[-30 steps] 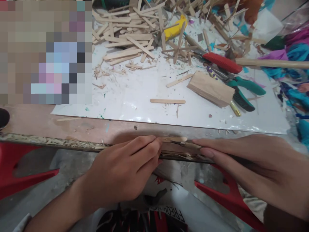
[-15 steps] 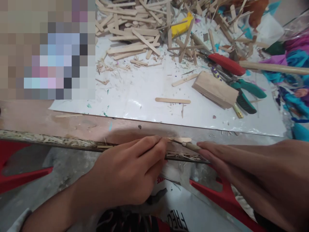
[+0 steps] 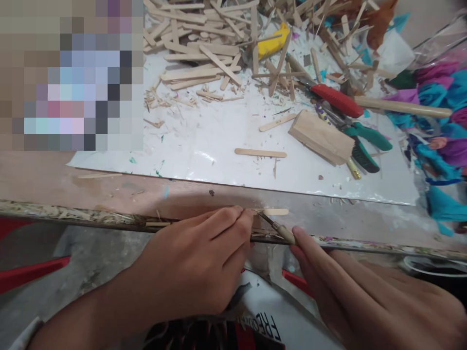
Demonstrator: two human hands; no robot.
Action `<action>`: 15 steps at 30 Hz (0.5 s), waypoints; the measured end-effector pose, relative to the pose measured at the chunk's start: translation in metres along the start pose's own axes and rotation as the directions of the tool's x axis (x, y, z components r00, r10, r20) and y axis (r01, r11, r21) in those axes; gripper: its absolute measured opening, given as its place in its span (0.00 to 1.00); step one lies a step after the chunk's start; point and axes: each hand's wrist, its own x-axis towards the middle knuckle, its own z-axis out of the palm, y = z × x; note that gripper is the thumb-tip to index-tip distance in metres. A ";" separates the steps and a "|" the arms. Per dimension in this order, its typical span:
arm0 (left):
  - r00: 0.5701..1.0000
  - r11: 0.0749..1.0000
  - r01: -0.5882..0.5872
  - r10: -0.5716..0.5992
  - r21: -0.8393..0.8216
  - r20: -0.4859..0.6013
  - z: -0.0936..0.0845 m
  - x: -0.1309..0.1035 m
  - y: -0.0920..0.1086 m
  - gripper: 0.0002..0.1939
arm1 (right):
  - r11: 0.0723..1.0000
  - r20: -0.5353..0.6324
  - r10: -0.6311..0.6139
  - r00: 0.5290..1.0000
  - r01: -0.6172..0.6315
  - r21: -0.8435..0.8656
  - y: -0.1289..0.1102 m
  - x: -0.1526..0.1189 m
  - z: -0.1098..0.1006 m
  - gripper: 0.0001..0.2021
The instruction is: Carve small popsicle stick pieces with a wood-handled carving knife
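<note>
My left hand [image 3: 207, 257] is closed at the table's front edge, its fingertips pinching a wooden craft stick [image 3: 278, 212]. The stick's rounded end sticks out to the right; its other end is hidden by the fingers. My right hand [image 3: 353, 291] is wrapped round the pale handle of a slim carving tool [image 3: 283, 233]. The tool's thin metal tip meets the stick close to the left fingertips; the blade's exact shape is too small to tell. Farther back, another craft stick [image 3: 260, 153] lies flat on the white board [image 3: 204, 131].
Loose craft sticks [image 3: 204, 48] are piled at the back. On the right lie a folded brown paper packet [image 3: 321, 138], red-handled [image 3: 337, 100] and green-handled [image 3: 370, 136] tools, and a wooden rod [image 3: 404, 106]. Colourful crumpled material [image 3: 443, 131] sits at far right. Shavings [image 3: 91, 211] line the front edge.
My right hand has dropped lower and toward me, so the carving tool slants more steeply. My left hand and the craft stick stay nearly in place. The view has shifted slightly.
</note>
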 end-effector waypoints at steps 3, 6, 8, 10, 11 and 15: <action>1.000 1.000 0.006 -0.006 -0.011 0.011 0.000 0.000 0.000 0.17 | 0.992 -0.021 -0.089 0.996 0.087 -0.094 -0.003 0.006 0.005 0.54; 1.000 1.000 0.014 -0.014 -0.012 0.021 0.000 -0.001 0.001 0.16 | 0.996 -0.045 -0.067 0.997 0.064 -0.067 -0.002 0.015 0.006 0.50; 1.000 1.000 0.015 -0.014 -0.014 0.025 0.001 -0.002 0.002 0.15 | 1.000 -0.071 -0.010 0.997 0.009 -0.019 -0.003 0.018 0.007 0.49; 1.000 1.000 0.009 -0.009 -0.014 0.021 0.002 -0.003 0.002 0.15 | 0.996 -0.105 0.046 0.993 -0.038 0.081 -0.002 0.018 0.009 0.48; 1.000 1.000 0.006 -0.006 -0.013 0.016 0.003 -0.003 0.002 0.14 | 0.987 -0.113 0.078 0.991 -0.061 0.147 -0.002 0.016 0.009 0.46; 1.000 1.000 0.013 -0.013 -0.010 0.014 0.003 -0.002 0.001 0.14 | 0.942 -0.091 0.220 0.971 -0.187 0.279 0.007 0.004 0.009 0.30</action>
